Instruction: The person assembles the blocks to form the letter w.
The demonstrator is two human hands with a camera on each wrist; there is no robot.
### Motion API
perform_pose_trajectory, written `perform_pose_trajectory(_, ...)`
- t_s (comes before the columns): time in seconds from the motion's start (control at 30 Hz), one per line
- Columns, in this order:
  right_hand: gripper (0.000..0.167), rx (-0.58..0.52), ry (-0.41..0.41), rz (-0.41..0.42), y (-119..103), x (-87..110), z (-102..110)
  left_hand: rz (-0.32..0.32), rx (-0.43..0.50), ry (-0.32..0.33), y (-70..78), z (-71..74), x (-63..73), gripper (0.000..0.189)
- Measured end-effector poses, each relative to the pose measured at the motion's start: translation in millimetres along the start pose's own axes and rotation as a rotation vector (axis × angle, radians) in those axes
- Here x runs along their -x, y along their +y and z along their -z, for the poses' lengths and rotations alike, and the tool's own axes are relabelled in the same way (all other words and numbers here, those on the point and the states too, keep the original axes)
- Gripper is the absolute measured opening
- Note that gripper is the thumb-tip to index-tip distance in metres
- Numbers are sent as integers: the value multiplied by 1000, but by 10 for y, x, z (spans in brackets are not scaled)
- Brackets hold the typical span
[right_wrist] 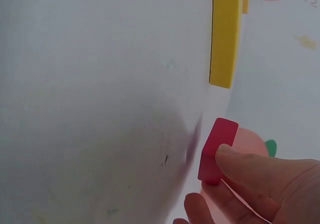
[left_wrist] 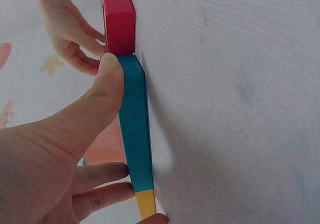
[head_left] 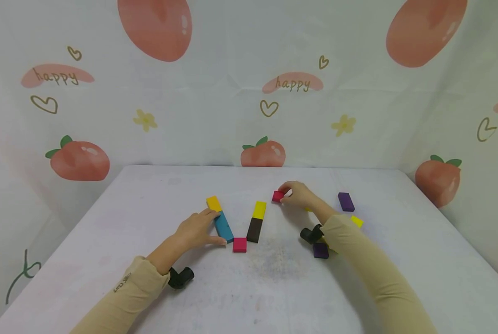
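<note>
My left hand (head_left: 196, 229) spreads along a blue block (head_left: 224, 228), thumb at its near end and fingers touching its side. An orange-yellow block (head_left: 213, 203) continues from the blue one's far end. At its near end a red block (left_wrist: 119, 21) lies flat. To the right, a yellow block (head_left: 259, 210) and a dark block (head_left: 255, 230) form a second slanted row. Beyond that row my right hand (head_left: 299, 195) pinches another red block (right_wrist: 218, 144) between thumb and fingers. The block is tilted in the right wrist view.
Toward the right lie a purple block (head_left: 346, 202), a yellow block (head_left: 357, 221) and a nearer purple block (head_left: 321, 250). More yellow pieces show partly behind the right arm. A printed cloth backdrop (head_left: 215, 130) hangs behind the white table (head_left: 274, 297).
</note>
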State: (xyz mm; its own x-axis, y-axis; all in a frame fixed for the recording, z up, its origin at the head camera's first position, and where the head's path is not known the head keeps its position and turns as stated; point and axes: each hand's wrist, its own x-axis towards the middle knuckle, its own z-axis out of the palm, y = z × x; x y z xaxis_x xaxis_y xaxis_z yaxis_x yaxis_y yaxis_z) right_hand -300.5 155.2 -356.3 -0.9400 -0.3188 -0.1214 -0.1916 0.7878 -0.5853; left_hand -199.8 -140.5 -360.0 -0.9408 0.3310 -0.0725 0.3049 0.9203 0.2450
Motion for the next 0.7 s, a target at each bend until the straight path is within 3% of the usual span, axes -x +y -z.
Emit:
perform_pose_trajectory(0.47, 30, 86, -15, 137, -50, -25, -71, 4, 11, -7, 15, 15, 7, 81)
perform_pose_trajectory(0.7, 29, 97, -30, 138, -70, -55, -103, 1, 17, -7, 14, 2, 11, 81)
